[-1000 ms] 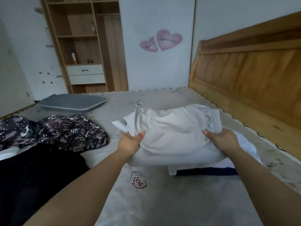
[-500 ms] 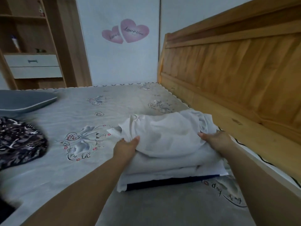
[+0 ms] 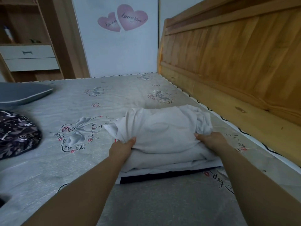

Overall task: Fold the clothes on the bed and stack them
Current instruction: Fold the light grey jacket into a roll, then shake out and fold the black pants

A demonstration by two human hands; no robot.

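Observation:
A folded white garment [image 3: 162, 128] lies on top of a stack of folded clothes [image 3: 171, 167], which has pale layers and a dark one at the bottom. The stack sits on the grey printed bed sheet [image 3: 81, 115] close to the headboard. My left hand [image 3: 121, 148] grips the white garment's left end, thumb on top and fingers tucked under. At the garment's right end my right hand [image 3: 210, 140] holds it the same way, with the fingers hidden beneath the cloth.
A dark patterned garment [image 3: 16, 134] lies unfolded at the left edge of the bed. A grey pillow [image 3: 21, 93] sits behind it. The wooden headboard [image 3: 236, 66] runs along the right. A wooden shelf unit with drawers [image 3: 29, 57] stands beyond the bed.
Both hands have carried the white garment to the right and set it lower onto the stack. The view has swung right, so the dark clothes have slid toward the left edge.

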